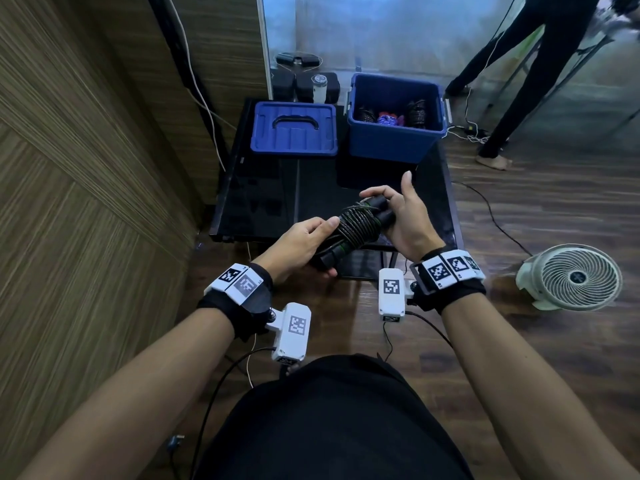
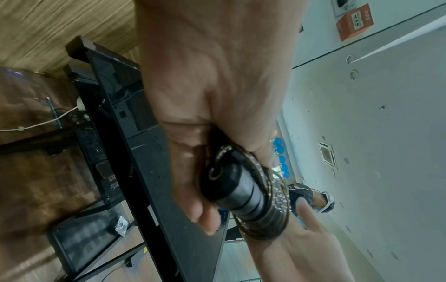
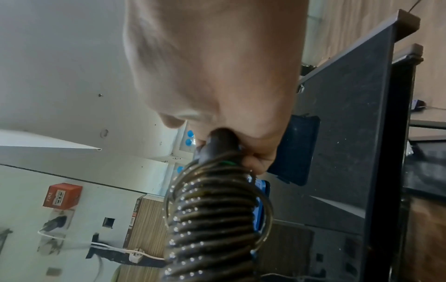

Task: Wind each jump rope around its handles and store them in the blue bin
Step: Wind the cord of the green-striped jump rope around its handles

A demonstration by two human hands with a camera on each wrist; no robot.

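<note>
Midair, left hand [image 1: 304, 242] and right hand [image 1: 403, 220] clutch the wound jump rope [image 1: 356, 225] over the table edge [image 1: 363, 245].

Dim, cool indoor light with wide-angle bending at the edges; both wrist views are soft and motion-blurred.

Floor [image 1: 540, 344]: dark wood planks, glossy. Left wall [image 1: 86, 168]: wood-grain panels; a white cable [image 1: 194, 74] runs down it. Far wall [image 1: 398, 32]: grey, reflective. Black table [image 1: 263, 188] stands centre, far from the viewer. White fan [image 1: 573, 277] sits on the floor, right. Cables trail on the floor far right. Red fire alarm [image 3: 61, 194] is mounted on a white wall.
</note>
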